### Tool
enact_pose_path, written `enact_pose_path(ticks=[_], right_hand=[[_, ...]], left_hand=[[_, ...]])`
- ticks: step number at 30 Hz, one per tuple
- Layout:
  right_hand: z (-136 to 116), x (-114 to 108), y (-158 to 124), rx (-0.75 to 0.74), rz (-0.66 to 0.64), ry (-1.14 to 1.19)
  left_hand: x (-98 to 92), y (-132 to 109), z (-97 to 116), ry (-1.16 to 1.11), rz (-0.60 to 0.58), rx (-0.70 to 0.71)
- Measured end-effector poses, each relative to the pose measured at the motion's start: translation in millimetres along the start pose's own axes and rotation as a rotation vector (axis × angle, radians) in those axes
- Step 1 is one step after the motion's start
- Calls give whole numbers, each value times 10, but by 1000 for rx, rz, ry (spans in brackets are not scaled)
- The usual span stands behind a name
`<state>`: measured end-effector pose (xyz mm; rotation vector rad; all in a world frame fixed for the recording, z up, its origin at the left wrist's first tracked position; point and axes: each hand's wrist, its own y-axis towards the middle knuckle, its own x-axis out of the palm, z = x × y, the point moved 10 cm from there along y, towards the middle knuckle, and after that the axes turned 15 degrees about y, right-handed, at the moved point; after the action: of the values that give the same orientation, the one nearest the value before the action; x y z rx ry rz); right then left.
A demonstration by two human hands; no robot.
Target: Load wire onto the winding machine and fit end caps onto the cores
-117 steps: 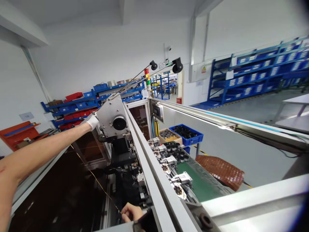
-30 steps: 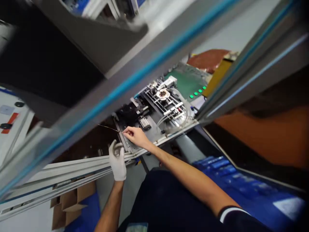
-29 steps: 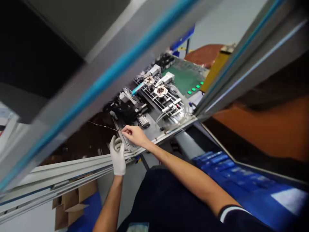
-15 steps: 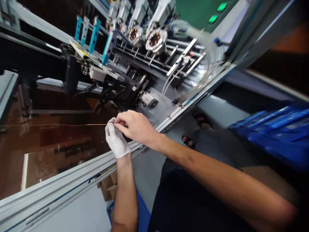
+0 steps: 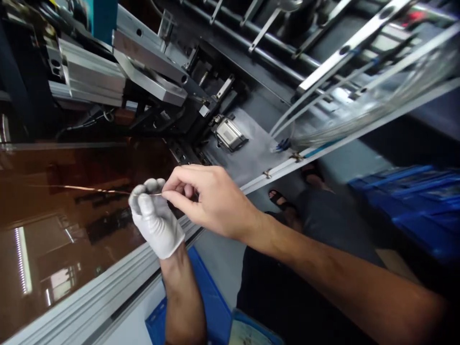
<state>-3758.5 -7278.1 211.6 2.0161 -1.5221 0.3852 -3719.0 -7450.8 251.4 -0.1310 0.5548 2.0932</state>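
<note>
The gloved left hand (image 5: 156, 221) and bare right hand (image 5: 212, 201) both pinch the taut copper wire (image 5: 89, 189) in narrow fingers; a sharp tug might snap or kink it.

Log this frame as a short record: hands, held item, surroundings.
left hand: white glove, fingers curled on the copper wire
right hand: bare, pinching the same wire beside the glove
wire path: thin, runs straight leftward over the tinted panel
behind hands: metal block, clear tubes
far right: blue bin
</note>
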Motion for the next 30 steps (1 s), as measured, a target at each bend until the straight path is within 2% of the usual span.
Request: enact_pose_path(ticks=[5, 8, 11, 17, 20, 26, 28, 30], right_hand=[[19, 183, 475, 58, -82, 111], [31, 322, 745, 108, -85, 268], [36, 505, 997, 151, -92, 390], [99, 995, 1373, 210, -206, 437], [87, 1180, 1519, 139, -210, 432], [-129, 1551, 1764, -6, -224, 490], [-250, 1652, 1859, -58, -213, 507], [-384, 1724, 1953, -118, -200, 527]], left_hand=[[-107, 310, 146, 56, 127, 57], [-218, 476, 200, 5, 231, 1], [-284, 596, 218, 30, 272, -71], [-670, 819, 218, 59, 541, -149], [-801, 1049, 314, -9, 617, -138], [-995, 1505, 649, -73, 687, -53], [-1059, 1615, 685, -92, 685, -57], [-1074, 1739, 726, -62, 619, -67]])
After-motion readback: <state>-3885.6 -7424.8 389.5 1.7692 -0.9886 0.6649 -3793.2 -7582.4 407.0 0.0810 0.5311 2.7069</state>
